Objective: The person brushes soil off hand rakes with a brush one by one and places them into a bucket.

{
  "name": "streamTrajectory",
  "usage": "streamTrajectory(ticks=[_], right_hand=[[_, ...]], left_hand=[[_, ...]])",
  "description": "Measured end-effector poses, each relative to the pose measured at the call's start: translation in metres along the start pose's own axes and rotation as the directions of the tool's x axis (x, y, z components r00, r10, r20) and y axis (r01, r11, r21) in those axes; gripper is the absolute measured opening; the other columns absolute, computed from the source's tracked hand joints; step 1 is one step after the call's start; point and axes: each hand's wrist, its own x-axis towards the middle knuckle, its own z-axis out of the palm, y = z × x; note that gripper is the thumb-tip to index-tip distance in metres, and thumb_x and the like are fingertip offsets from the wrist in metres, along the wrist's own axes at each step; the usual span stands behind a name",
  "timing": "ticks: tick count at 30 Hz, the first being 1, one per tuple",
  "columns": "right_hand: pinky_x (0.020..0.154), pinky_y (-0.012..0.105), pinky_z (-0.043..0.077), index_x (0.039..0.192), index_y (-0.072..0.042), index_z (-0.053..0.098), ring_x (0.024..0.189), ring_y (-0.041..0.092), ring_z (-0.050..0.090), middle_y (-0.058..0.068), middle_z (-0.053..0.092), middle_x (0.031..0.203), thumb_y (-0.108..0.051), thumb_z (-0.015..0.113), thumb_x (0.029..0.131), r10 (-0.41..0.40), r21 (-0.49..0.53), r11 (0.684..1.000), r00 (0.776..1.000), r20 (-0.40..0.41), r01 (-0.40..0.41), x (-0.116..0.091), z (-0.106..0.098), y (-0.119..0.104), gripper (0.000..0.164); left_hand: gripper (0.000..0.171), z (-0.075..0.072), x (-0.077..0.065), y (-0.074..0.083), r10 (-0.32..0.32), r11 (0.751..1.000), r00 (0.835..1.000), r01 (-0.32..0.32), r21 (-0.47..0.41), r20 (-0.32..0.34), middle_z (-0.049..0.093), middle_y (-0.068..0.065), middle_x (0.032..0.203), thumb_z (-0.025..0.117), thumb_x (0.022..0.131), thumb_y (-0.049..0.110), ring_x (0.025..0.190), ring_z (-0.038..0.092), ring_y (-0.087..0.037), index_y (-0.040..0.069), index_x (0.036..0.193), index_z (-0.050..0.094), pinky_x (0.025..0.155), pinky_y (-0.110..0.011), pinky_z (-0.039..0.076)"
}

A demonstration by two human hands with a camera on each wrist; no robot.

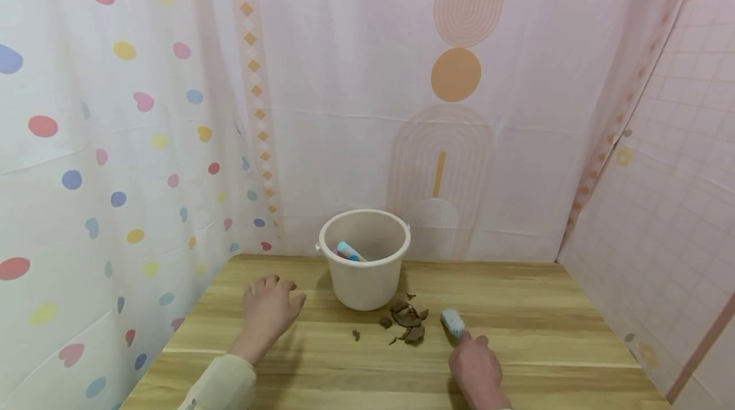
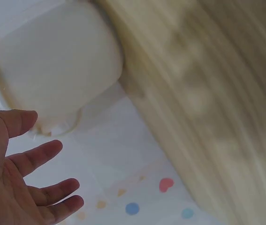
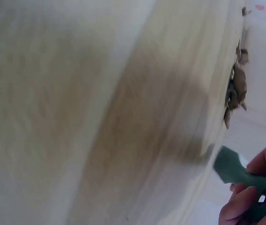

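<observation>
My right hand (image 1: pixel 476 365) grips a small brush (image 1: pixel 453 322) with a pale bluish-white head, low over the table to the right of some brown scraps. In the right wrist view, the brush's green body (image 3: pixel 247 177) sticks out between fingers and thumb. The brown scraps (image 1: pixel 409 319), thin and curled like dry leaves, lie in a loose pile in front of a cream bucket (image 1: pixel 365 285). One small brown piece (image 1: pixel 356 335) lies apart on the left. Holding nothing, my left hand (image 1: pixel 270 309) hovers left of the bucket with its fingers spread.
Inside the bucket lean a light-blue-ended stick (image 1: pixel 348 249) and other coloured things, partly hidden by the rim. The wood-grain table (image 1: pixel 534 327) meets a patterned curtain (image 1: pixel 344 142) at the back, with more curtain on both sides.
</observation>
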Motion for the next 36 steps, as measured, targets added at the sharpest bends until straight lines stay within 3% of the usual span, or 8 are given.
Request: streamTrajectory(ticks=[7,15,18,21,23,26,31,36], right_hand=[[0.050,0.045,0.047,0.088,0.003,0.059,0.059,0.027,0.054,0.012,0.050,0.068,-0.012,0.059,0.084,-0.042,-0.084,0.995,0.997,0.071,0.048,-0.005,0.007,-0.009,0.016],[0.046,0.040,0.044,0.085,0.000,0.060,0.055,0.022,0.052,0.009,0.051,0.063,-0.013,0.063,0.081,-0.110,-0.110,0.987,0.992,0.059,0.116,-0.008,0.012,-0.012,0.014],[0.044,0.036,0.041,0.077,-0.004,0.058,0.052,0.019,0.049,0.007,0.049,0.060,-0.017,0.066,0.080,-0.136,-0.117,0.982,0.986,0.094,0.146,-0.009,0.010,-0.012,0.016],[0.044,0.033,0.040,0.077,-0.004,0.060,0.051,0.017,0.048,0.005,0.049,0.059,-0.027,0.067,0.086,-0.097,-0.119,0.986,0.981,0.170,0.118,-0.007,0.003,-0.012,0.025],[0.046,0.033,0.042,0.089,-0.002,0.066,0.054,0.018,0.051,0.008,0.054,0.065,-0.034,0.066,0.090,-0.046,-0.117,0.991,0.978,0.206,0.071,-0.001,-0.003,-0.010,0.032],[0.057,0.042,0.051,0.114,0.001,0.066,0.071,0.029,0.063,0.020,0.065,0.088,-0.036,0.061,0.094,-0.013,-0.101,0.994,0.984,0.178,0.031,0.013,-0.012,0.001,0.042],[0.079,0.063,0.048,0.133,0.001,0.056,0.106,0.052,0.057,0.035,0.056,0.122,-0.029,0.060,0.096,-0.144,-0.088,0.986,0.990,0.003,0.144,0.038,-0.025,0.036,0.048],[0.095,0.076,0.028,0.146,0.001,0.042,0.131,0.057,0.034,0.039,0.037,0.142,-0.040,0.055,0.100,-0.281,-0.129,0.951,0.960,0.012,0.280,0.052,-0.028,0.068,0.064]], left_hand=[[0.035,0.012,-0.007,0.012,0.015,0.999,0.999,-0.017,0.044,0.050,0.059,-0.029,0.123,0.069,0.090,0.036,0.117,0.051,-0.050,0.006,0.108,0.072,0.094,-0.069,0.035],[0.033,0.021,-0.012,0.018,0.048,0.998,0.996,-0.051,0.037,0.073,0.061,-0.026,0.118,0.070,0.088,0.035,0.113,0.054,-0.048,0.007,0.105,0.073,0.094,-0.071,0.034],[0.030,0.024,-0.015,0.019,0.062,0.997,0.994,-0.065,0.038,0.088,0.063,-0.023,0.112,0.071,0.088,0.033,0.109,0.056,-0.046,0.008,0.103,0.073,0.093,-0.071,0.036],[0.029,0.027,-0.018,0.020,0.074,0.997,0.993,-0.077,0.025,0.095,0.063,-0.021,0.109,0.071,0.088,0.032,0.107,0.057,-0.045,0.007,0.103,0.073,0.093,-0.071,0.036],[0.030,0.030,-0.019,0.019,0.075,0.997,0.993,-0.076,0.015,0.096,0.063,-0.021,0.109,0.071,0.088,0.032,0.108,0.056,-0.045,0.006,0.103,0.073,0.093,-0.071,0.036],[0.034,0.033,-0.021,0.018,0.075,0.997,0.993,-0.077,0.019,0.093,0.063,-0.024,0.112,0.072,0.088,0.033,0.109,0.056,-0.047,0.005,0.106,0.072,0.094,-0.071,0.035],[0.058,0.045,-0.024,0.011,0.068,0.995,0.995,-0.073,0.064,0.077,0.056,-0.032,0.122,0.070,0.088,0.044,0.117,0.051,-0.052,-0.001,0.123,0.063,0.095,-0.072,0.034],[0.083,0.066,-0.025,0.003,0.059,0.992,0.996,-0.067,0.107,0.072,0.045,-0.037,0.135,0.061,0.088,0.062,0.127,0.041,-0.055,-0.002,0.140,0.049,0.098,-0.075,0.029]])
